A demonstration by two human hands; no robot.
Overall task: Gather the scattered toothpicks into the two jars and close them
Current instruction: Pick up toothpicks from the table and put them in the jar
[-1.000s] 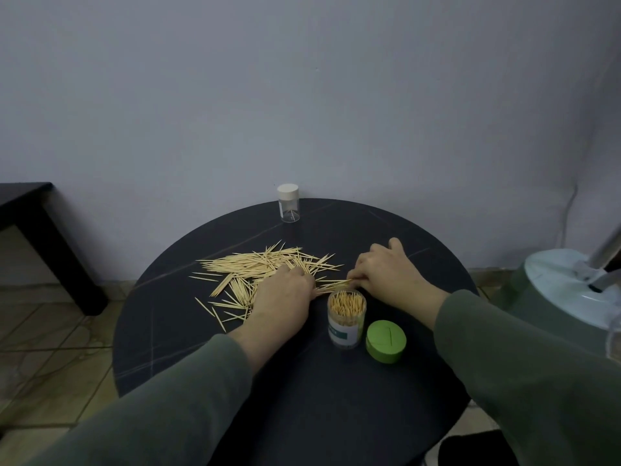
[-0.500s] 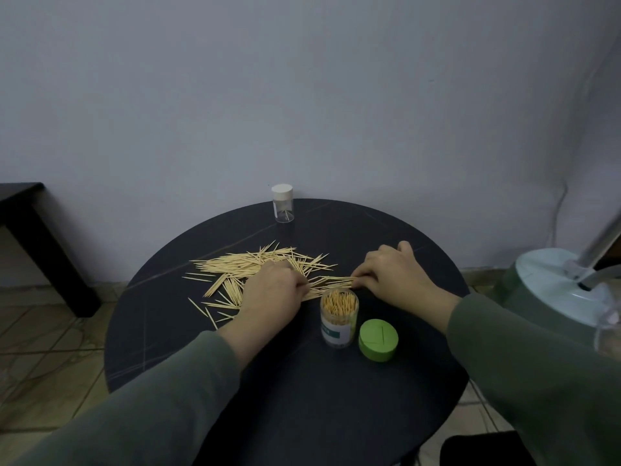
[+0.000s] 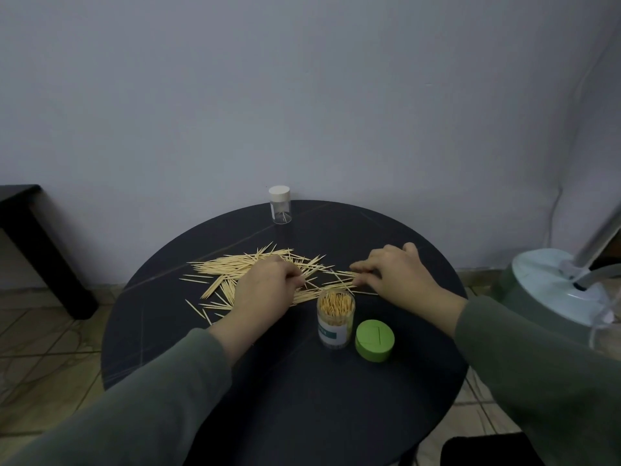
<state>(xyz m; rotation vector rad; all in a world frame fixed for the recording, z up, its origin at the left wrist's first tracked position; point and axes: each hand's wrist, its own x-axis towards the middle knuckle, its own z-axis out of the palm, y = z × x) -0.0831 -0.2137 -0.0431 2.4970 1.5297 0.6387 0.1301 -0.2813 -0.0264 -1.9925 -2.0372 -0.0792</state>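
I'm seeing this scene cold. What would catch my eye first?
The pale scattered toothpicks spread across the round black table, with the left hand and right hand down among them. Just nearer stands an open jar packed with toothpicks, its green lid beside it.

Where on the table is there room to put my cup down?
Bare tabletop lies near you, between the two sleeves and in front of the open jar and green lid. Another bare patch lies right of the small capped jar. The middle is crowded with toothpicks and both hands.
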